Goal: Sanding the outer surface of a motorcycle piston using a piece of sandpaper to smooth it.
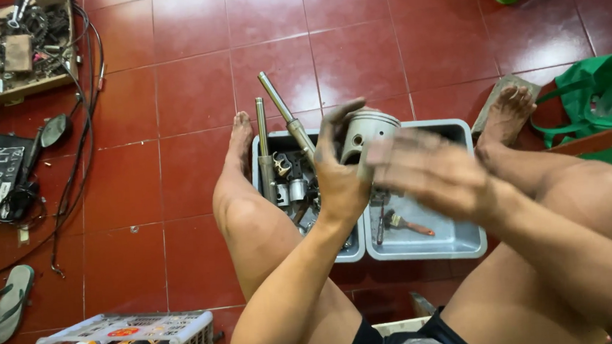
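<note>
- Left hand grips a grey piston above the tray's far edge.
- Right hand, spread and blurred, wipes beside it.
- Likely cleaning; next needs turning the piston.

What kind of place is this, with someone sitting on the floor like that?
Probably a small home motorcycle repair spot. The left hand holds a metal piston over grey trays of engine parts, and loose cables lie on the red tiled floor.

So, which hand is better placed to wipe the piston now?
Probably the right hand: it is free and blurred, open beside the piston. The left hand grips the piston over the grey trays.
</note>
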